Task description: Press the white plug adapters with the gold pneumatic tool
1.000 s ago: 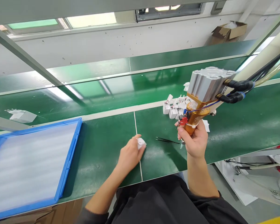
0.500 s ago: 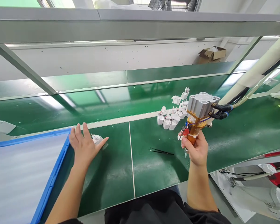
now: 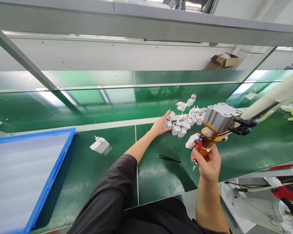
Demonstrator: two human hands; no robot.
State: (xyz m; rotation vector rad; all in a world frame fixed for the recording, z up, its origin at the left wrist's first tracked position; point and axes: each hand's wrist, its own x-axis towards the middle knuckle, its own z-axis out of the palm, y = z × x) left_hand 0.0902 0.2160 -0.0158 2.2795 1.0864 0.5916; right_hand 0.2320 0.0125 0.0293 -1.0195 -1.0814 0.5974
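Note:
My left hand (image 3: 159, 126) is at the left end of a cluster of white power adapters (image 3: 183, 125), its fingers closed around the nearest adapter (image 3: 169, 119), whose lid stands open. My right hand (image 3: 208, 164) grips a pneumatic glue dispenser (image 3: 208, 139), with an orange body, a silver block on top and a nozzle pointing down. A white piece (image 3: 191, 140) lies partly hidden behind the dispenser. Off to the left, a single white plug adapter (image 3: 100, 145) lies on the green bench. Black tweezers (image 3: 168, 158) rest between my forearms.
A blue-rimmed tray (image 3: 51, 175) with a white lining stands at the left. A thick pale pipe and black hoses (image 3: 245, 126) run to the dispenser from the upper right. A metal shelf beam (image 3: 146, 27) crosses overhead. A cardboard box (image 3: 223, 61) sits at the back.
My left hand has left the plug adapter beside the tray and moved right to the adapter cluster, closing on one there. My right hand still holds the dispenser in nearly the same place.

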